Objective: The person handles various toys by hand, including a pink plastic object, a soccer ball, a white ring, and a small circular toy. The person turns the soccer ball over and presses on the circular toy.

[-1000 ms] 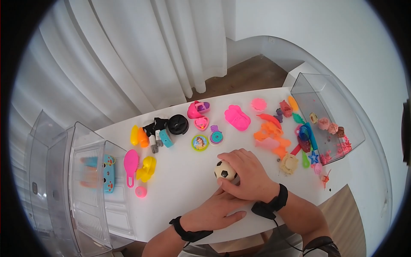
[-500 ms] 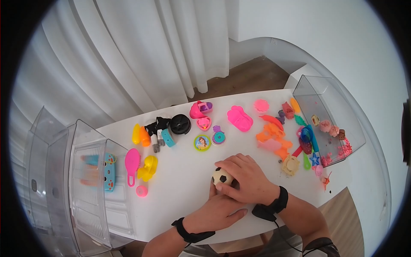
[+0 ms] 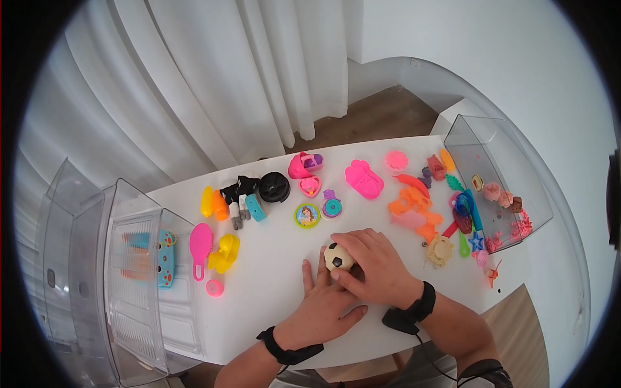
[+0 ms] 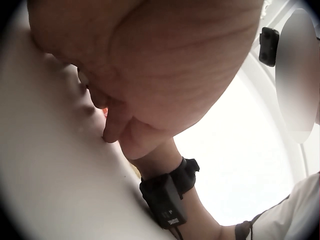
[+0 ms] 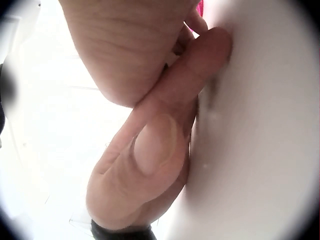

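A small black-and-white toy soccer ball (image 3: 337, 257) is near the front middle of the white table. My right hand (image 3: 383, 270) holds it from the right, with fingers curled over its top and the thumb at its near side. My left hand (image 3: 320, 313) lies lower and to the left, back up, with its fingers spread; one finger reaches the ball's left side. In the right wrist view, the left thumb (image 5: 155, 145) shows close up under my right palm (image 5: 125, 45). The ball is hidden in both wrist views.
Clear bins stand at the left (image 3: 136, 278) and right (image 3: 498, 187) table ends. Pink, yellow and black toys lie left, including a pink hairbrush (image 3: 201, 246). Beyond the ball are a round picture toy (image 3: 307, 216) and a pink mold (image 3: 364, 180). Orange pieces (image 3: 414, 207) lie right.
The left fingers have come out from beneath the right hand and spread to the left of the ball. The ball has shifted slightly and turned in the right hand's hold.
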Available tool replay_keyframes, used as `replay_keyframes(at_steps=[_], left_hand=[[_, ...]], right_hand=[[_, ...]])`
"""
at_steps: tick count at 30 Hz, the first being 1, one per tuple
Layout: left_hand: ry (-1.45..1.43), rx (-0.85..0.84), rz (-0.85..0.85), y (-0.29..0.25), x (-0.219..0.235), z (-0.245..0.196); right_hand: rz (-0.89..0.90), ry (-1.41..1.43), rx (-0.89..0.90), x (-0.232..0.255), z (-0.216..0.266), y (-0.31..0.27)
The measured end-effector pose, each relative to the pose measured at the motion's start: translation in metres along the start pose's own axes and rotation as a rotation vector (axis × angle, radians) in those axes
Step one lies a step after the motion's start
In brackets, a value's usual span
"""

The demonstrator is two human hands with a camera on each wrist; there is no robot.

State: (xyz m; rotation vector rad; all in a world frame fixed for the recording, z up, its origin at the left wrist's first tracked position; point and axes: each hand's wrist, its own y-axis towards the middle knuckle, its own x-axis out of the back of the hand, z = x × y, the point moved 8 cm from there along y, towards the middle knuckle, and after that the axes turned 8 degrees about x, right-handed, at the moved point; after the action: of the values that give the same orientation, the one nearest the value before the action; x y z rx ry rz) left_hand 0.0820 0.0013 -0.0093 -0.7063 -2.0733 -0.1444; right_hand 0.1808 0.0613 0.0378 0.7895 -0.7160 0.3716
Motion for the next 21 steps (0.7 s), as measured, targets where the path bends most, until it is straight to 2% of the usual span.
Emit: replay_keyframes(at_steps=[3, 6, 9, 13, 15, 21], left_hand=[[0.014, -0.008, -0.010, 0.001, 0.002, -0.001], [-0.002, -0.013, -0.042, 0.000, 0.003, -0.002], [0.005, -0.013, -0.034, 0.000, 0.002, -0.001], [0.037, 0.002, -0.005, 0.002, 0.001, 0.000], [0.103, 0.089, -0.052, 0.002, 0.005, 0.005], [0.057, 0.128, -0.159, 0.004, 0.010, 0.015]], right_hand=[[0.027, 0.006, -0.092, 0.000, -0.007, -0.002], [-0.044, -0.007, -0.022, 0.006, -0.002, 0.001], [-0.020, -0.011, 0.008, 0.002, 0.000, 0.001], [-0.039, -0.001, -0.070, 0.009, -0.004, 0.001], [-0.109, -0.030, -0.092, 0.016, -0.006, 0.000], [-0.004, -0.016, 0.015, 0.004, 0.001, 0.000]])
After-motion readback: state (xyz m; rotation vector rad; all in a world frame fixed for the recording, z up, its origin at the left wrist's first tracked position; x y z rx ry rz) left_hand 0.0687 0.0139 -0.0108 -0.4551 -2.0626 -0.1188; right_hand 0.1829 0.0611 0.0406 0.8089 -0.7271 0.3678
